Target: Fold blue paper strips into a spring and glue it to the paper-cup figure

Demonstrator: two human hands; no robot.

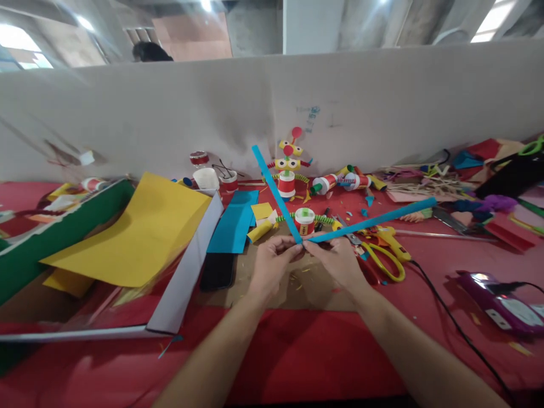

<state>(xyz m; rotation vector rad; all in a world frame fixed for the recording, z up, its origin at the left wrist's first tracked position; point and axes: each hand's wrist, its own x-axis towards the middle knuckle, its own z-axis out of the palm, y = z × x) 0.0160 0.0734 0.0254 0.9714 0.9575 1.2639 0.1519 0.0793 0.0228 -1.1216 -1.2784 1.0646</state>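
Two long blue paper strips meet at their lower ends in a V. My left hand (274,263) pinches the joined end of the left blue paper strip (275,190). Against it, my right hand (335,260) pinches the end of the right blue paper strip (382,217). Whether the ends are glued or only overlap, I cannot tell. Just behind my fingertips stands a small red-and-white cup figure (305,221) with green folded-paper arms. Brown cardboard (293,289) with yellow scraps lies under my hands.
A box (178,294) with a yellow sheet (131,232) is at left. Blue paper (233,221) and a dark phone (217,272) lie nearby. Yellow-handled scissors (385,262), a corded yellow glue gun (393,243) and a purple device (501,303) are at right. Finished-looking figures (287,181) stand behind.
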